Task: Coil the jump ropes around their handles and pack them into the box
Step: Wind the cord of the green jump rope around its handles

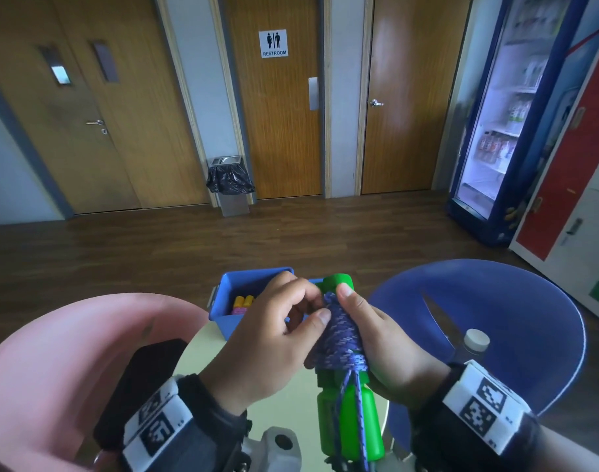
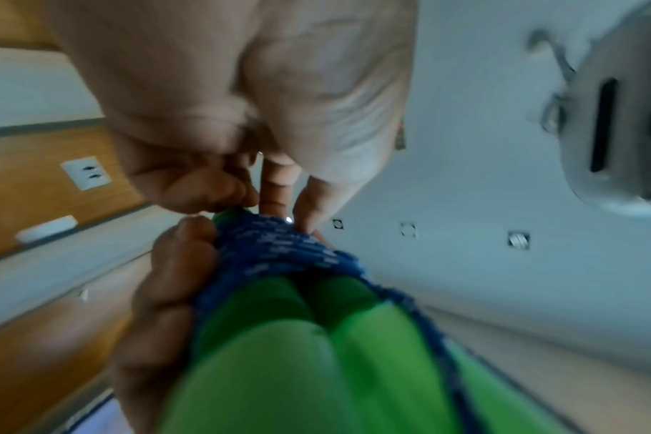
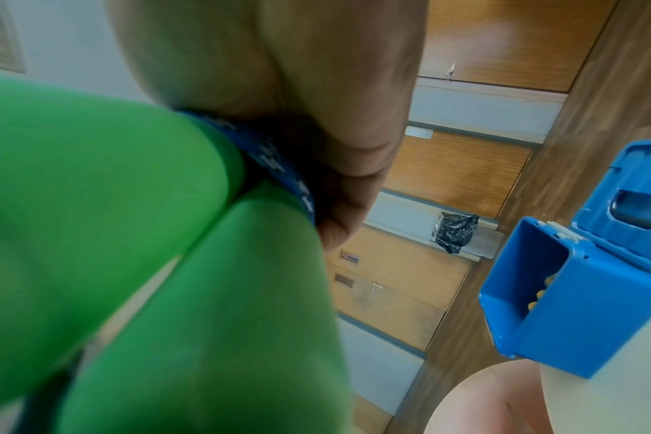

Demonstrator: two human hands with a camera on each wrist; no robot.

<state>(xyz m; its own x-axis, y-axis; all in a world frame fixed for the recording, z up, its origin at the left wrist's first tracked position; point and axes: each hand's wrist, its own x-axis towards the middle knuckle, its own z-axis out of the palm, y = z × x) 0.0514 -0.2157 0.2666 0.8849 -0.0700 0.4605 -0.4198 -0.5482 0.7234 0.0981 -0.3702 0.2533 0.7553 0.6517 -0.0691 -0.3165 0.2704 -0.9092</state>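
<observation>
Two green handles (image 1: 351, 424) (image 2: 316, 367) (image 3: 130, 235) lie side by side, bound by a blue speckled rope coil (image 1: 340, 335) (image 2: 279, 249) (image 3: 279, 173). My right hand (image 1: 373, 332) (image 3: 279, 97) grips the wrapped bundle from the right, thumb on top near the handle caps. My left hand (image 1: 277, 332) (image 2: 242, 132) pinches the rope at the top of the coil with thumb and fingers. The blue box (image 1: 237, 294) (image 3: 576, 308) stands open behind my hands on the pale table (image 1: 291, 400), with a yellow-handled rope (image 1: 243, 303) inside.
A pink chair (image 1: 53, 369) stands on the left with a black object (image 1: 138, 383) on it. A blue chair (image 1: 495, 321) on the right holds a capped bottle (image 1: 475, 345). Loose rope strands (image 1: 357, 434) hang down over the handles.
</observation>
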